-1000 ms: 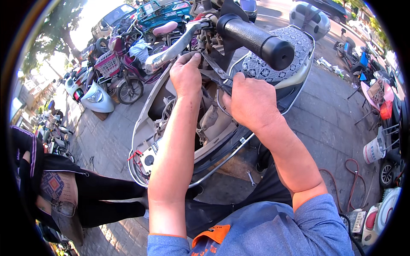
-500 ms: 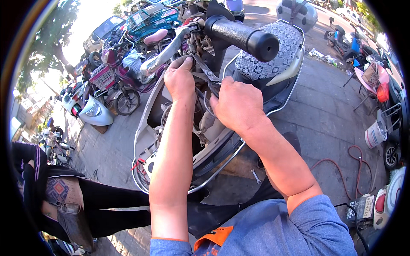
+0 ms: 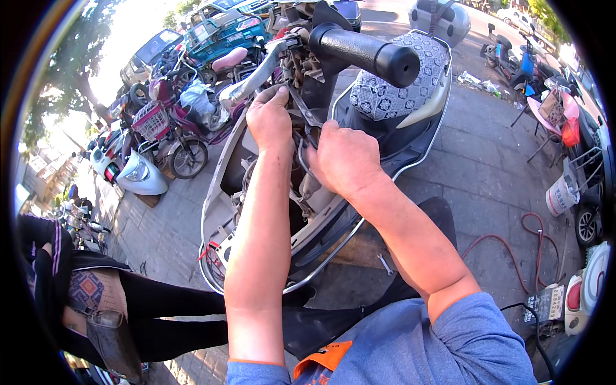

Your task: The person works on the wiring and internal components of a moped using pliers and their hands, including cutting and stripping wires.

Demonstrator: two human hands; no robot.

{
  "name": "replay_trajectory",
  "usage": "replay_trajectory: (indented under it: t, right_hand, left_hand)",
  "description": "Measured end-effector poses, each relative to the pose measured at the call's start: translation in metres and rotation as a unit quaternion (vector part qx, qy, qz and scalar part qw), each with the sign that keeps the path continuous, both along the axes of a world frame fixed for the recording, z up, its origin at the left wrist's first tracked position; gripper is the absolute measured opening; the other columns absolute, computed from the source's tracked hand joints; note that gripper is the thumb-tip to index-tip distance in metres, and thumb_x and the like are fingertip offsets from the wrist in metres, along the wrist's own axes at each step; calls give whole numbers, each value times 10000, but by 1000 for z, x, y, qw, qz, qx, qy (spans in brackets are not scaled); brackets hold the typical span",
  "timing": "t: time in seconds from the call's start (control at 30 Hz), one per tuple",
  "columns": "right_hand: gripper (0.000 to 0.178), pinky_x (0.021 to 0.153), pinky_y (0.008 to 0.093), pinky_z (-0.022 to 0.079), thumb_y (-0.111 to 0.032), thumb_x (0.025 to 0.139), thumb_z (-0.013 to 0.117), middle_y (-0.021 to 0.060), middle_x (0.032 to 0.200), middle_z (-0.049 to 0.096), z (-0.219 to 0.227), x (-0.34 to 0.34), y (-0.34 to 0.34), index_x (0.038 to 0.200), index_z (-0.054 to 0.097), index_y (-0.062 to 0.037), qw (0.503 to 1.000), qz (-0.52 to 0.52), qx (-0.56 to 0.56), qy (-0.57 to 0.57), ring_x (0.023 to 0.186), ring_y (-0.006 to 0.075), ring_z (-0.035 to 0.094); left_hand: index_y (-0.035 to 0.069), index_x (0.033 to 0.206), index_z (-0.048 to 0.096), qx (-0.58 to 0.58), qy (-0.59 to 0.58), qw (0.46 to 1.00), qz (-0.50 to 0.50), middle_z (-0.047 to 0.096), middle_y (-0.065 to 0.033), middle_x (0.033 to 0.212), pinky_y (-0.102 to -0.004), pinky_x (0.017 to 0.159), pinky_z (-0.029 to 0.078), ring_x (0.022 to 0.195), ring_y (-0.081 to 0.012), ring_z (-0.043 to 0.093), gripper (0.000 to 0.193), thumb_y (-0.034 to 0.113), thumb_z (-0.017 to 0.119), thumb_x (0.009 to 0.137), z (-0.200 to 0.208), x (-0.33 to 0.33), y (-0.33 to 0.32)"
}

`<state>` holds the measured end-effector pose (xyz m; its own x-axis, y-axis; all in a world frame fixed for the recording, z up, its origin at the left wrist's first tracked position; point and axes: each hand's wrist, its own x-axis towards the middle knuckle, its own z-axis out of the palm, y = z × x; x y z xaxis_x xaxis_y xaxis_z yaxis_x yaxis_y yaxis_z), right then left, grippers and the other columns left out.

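1. Left hand [image 3: 269, 122]: thumb and fingers pinched together just below the silver lever [image 3: 253, 80]. Whatever's between the fingertips is too small to make out.
2. Right hand [image 3: 346, 157]: curled tight round the handles of some pliers [image 3: 304, 106], metal end angled up and left, right by the left fingertips. Can't tell if the jaws are biting on anything.
3. All of it's happening at the front of a scooter [image 3: 324, 221], right in front of the person. The fat black grip [image 3: 366, 52] pokes out above the right hand.
4. The scooter's front end is opened up, so you can see wires [image 3: 247, 165] and grubby parts in the shell around the left forearm. A small white box [image 3: 223, 251] with red leads [image 3: 208, 247] sits at the shell's near left end, partly behind that arm.
5. Beyond the grip: seat with a patterned cover [image 3: 398, 80].
6. Wrench [image 3: 385, 264] lying on the paving [image 3: 481, 154], near the person's legs.
7. Left side: someone else [image 3: 38, 244] in dark clothes with a brown bag [image 3: 112, 340]. Further back, a purple bike with a pink basket [image 3: 153, 122].
8. Right side: red hose [image 3: 504, 240] snaking over the paving, white bucket [image 3: 562, 196], pink chair [image 3: 545, 117].
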<state>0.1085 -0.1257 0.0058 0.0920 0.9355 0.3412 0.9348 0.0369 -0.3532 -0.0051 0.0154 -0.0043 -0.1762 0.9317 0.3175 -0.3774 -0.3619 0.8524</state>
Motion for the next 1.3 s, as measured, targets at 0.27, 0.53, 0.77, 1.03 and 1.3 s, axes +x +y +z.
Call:
replay_trajectory:
  t: [0.27, 0.53, 0.77, 1.03, 1.3]
  right_hand:
    - [388, 796, 475, 631, -369, 980, 725, 211, 901, 790, -8, 2, 1, 1064, 648, 3, 1000, 5, 12, 9, 869, 391, 792]
    - [428, 866, 513, 618, -394, 1048, 630, 258, 955, 780, -17, -4, 5, 1079, 642, 33, 989, 52, -27, 134, 942, 441, 773]
    - [505, 739, 444, 544, -450, 1060, 654, 205, 848, 724, -38, 15, 14, 997, 653, 51, 886, 180, -48, 425, 775, 317, 701]
    - [412, 677, 335, 479, -399, 1047, 700, 24, 790, 643, -27, 21, 4, 980, 675, 7, 774, 204, -129, 586, 726, 121, 587]
    - [267, 656, 292, 445, -211, 1001, 722, -4, 806, 599, -57, 57, -45, 1089, 639, 28, 843, 182, -108, 494, 733, 69, 532]
  left_hand:
    - [-44, 1085, 798, 14, -6, 1000, 3, 754, -27, 925, -260, 755, 499, 802, -102, 641, 169, 78, 767, 972, -4, 3, 3]
    - [-38, 1082, 799, 79, 122, 985, 95, 744, -5, 878, -269, 746, 493, 788, -87, 615, 209, 141, 760, 982, -4, 2, -3]
    - [-32, 1092, 802, 78, 263, 950, 146, 744, -26, 828, -282, 750, 505, 773, -91, 626, 265, 201, 754, 975, 13, 3, -25]
    - [-23, 1171, 798, 79, 276, 948, 138, 763, -16, 937, -265, 777, 507, 849, -87, 638, 289, 208, 739, 1007, 9, -2, -27]
    - [-20, 1251, 729, 61, 89, 991, 74, 727, -13, 1041, -250, 842, 475, 899, -80, 599, 301, 214, 666, 1072, -23, -48, -75]
